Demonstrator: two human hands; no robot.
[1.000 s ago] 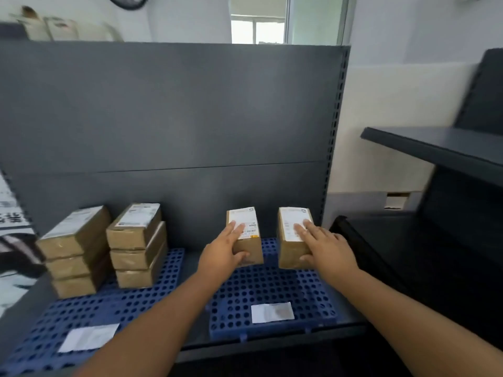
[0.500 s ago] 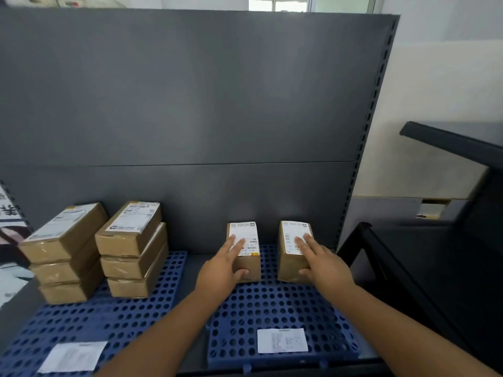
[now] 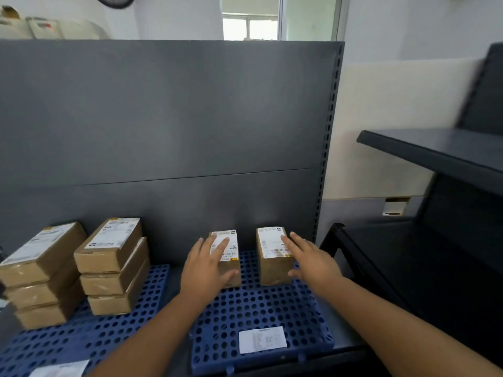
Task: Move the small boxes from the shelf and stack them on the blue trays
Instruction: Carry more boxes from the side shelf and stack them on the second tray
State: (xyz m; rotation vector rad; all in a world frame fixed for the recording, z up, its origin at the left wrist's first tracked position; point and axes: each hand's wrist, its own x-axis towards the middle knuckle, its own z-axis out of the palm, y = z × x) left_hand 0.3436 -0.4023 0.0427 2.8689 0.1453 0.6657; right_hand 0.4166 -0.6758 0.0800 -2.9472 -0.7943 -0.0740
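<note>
Two small brown boxes with white labels stand side by side at the back of the right blue tray [image 3: 261,311]. My left hand [image 3: 206,265] rests on the left box [image 3: 230,247], fingers straight on its label, thumb against its front face. My right hand [image 3: 313,259] lies with straight fingers along the right side of the right box [image 3: 272,257], thumb by its lower front corner. On the left blue tray [image 3: 89,336] stand two stacks of three brown boxes each, one stack [image 3: 40,273] at the far left and one stack [image 3: 111,262] beside it.
A grey perforated back panel [image 3: 163,131] rises behind the trays. White paper slips lie on the right tray [image 3: 262,339] and the left tray [image 3: 60,370]. A dark shelf unit [image 3: 435,254] stands to the right, with an upper shelf board [image 3: 435,148].
The view has tilted up a little. Both hands stay on the two boxes; the right hand's fingers have spread and slid toward the box's right side.
</note>
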